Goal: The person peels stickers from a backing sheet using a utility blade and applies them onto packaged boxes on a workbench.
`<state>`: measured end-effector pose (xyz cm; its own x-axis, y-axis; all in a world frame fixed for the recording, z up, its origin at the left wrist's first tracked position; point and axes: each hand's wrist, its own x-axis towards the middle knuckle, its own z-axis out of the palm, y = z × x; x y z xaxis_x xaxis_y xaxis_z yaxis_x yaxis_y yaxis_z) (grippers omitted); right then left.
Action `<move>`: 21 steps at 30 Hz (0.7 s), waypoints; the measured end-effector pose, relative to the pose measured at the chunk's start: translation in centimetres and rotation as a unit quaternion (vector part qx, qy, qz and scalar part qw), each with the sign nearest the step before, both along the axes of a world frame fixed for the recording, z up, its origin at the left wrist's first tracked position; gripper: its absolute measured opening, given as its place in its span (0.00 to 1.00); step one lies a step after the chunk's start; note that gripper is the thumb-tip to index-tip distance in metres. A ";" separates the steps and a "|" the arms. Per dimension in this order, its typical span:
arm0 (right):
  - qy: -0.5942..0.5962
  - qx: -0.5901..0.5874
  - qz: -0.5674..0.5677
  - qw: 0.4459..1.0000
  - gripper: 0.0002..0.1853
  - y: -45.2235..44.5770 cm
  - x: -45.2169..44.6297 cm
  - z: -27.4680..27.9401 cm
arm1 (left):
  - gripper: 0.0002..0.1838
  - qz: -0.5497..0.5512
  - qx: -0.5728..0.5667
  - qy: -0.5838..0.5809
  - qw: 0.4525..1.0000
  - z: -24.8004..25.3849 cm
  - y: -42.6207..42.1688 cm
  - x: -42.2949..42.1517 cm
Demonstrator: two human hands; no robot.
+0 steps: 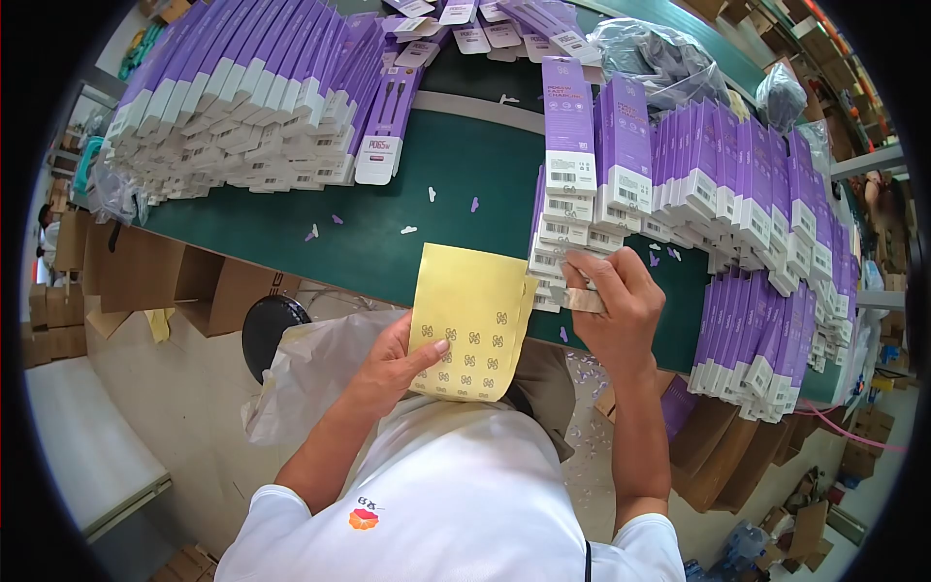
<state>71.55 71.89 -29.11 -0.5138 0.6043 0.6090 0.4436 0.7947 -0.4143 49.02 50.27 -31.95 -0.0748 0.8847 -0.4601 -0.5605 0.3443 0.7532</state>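
Observation:
My left hand (pixel 393 364) grips a yellow sticker sheet (pixel 465 291) by its left edge, thumb on the front. Rows of small dark printed stickers cover its lower part; the upper part is bare yellow. My right hand (pixel 621 301) has thumb and fingers pinched together at the near end of a stack of purple-and-white cable boxes (pixel 569 179). A pale band wraps one of its fingers. Whatever lies between the fingertips is too small to make out. Several box ends in this stack bear the same small printed mark.
More purple boxes are piled on the green table (pixel 291 233) at left (pixel 223 97) and right (pixel 752 184). Small purple and white scraps (pixel 408 230) dot the tabletop. A black round stool (pixel 272 335) and open cartons (pixel 184 276) stand below its near edge.

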 end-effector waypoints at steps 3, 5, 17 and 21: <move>-0.013 0.065 0.015 0.998 0.16 0.7 -0.7 -1.1 | 0.26 0.007 0.002 -0.002 1.000 -0.2 -0.1 0.0; -0.032 0.117 0.021 0.992 0.15 1.2 -0.9 -1.8 | 0.26 0.008 0.003 -0.009 1.000 -0.4 -0.1 -0.1; 0.015 0.052 0.013 0.998 0.16 1.2 -1.0 0.9 | 0.27 0.003 -0.008 0.000 1.000 -0.3 0.1 -0.6; -0.035 0.144 0.028 0.989 0.16 3.2 -1.4 -0.7 | 0.27 0.013 -0.005 -0.008 1.000 -0.3 0.1 -0.6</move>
